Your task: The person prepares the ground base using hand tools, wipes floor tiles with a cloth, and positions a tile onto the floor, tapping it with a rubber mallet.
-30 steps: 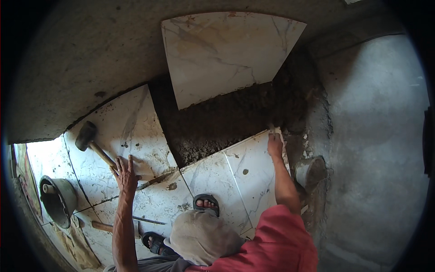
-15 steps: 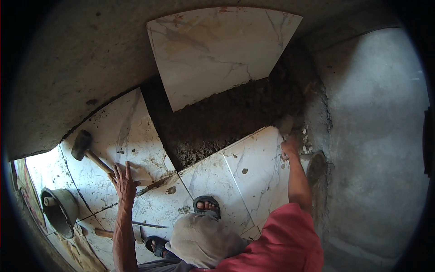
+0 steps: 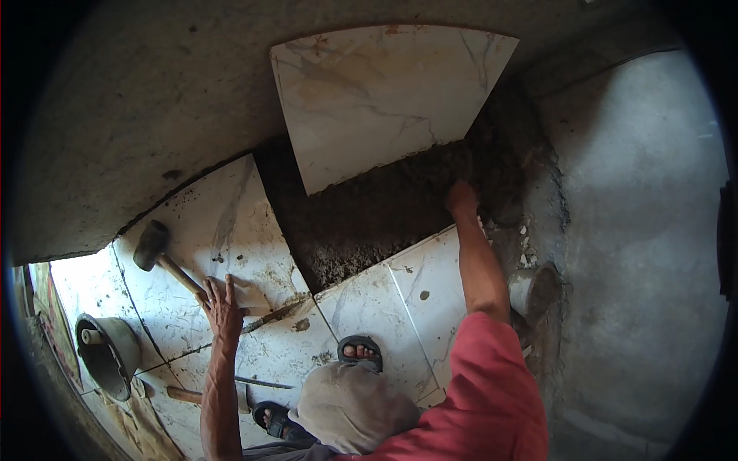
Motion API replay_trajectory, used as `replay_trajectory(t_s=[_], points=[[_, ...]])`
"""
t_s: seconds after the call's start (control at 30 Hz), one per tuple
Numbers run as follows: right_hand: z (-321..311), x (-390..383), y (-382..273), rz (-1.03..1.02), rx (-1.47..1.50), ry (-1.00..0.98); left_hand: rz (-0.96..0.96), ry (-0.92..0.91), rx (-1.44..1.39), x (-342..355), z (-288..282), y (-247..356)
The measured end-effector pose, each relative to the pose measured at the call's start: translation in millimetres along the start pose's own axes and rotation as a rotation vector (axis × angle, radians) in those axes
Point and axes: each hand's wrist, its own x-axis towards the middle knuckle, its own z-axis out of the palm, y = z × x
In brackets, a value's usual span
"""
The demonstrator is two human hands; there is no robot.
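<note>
My left hand (image 3: 223, 309) lies with its fingers spread on a white marbled floor tile (image 3: 219, 223), against the handle end of a black-headed mallet (image 3: 151, 244). Stretched out ahead, my right hand (image 3: 463, 200) is closed around a trowel (image 3: 465, 163), whose blade hardly shows in the shadow. It works over the dark mortar bed (image 3: 361, 219), between the laid tiles (image 3: 430, 265) and a loose tile. That loose marbled tile (image 3: 392, 107) is propped at a tilt above the bed's far side.
At the left a bucket (image 3: 111, 357) lies on its side. A wooden-handled tool (image 3: 184, 395) rests near my left forearm. A pale round container (image 3: 534, 292) stands by the rough concrete edge at right. My sandalled foot (image 3: 360, 352) is on the tiles.
My right hand has moved forward and left with the trowel, from the laid tile's corner out over the mortar bed. My left hand stays on the tile by the mallet. The view has shifted slightly.
</note>
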Motion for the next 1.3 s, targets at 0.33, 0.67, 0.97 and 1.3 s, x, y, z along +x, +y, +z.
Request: replay_trajectory(t_s=[0.33,0.67,0.97,1.3], points=[[19,-74,8,-0.184,0.527,0.064,-0.011,-0.014,-0.022,6,10,12],[-51,-150,167,0.473,1.532,-0.187,0.009,-0.049,-0.031,7,6,7],[0,-187,42,-0.100,0.629,-0.078,-0.022,-0.059,-0.019,6,6,4],[70,-289,-32,-0.428,0.531,0.003,-0.033,0.024,-0.053,-1,12,-1]])
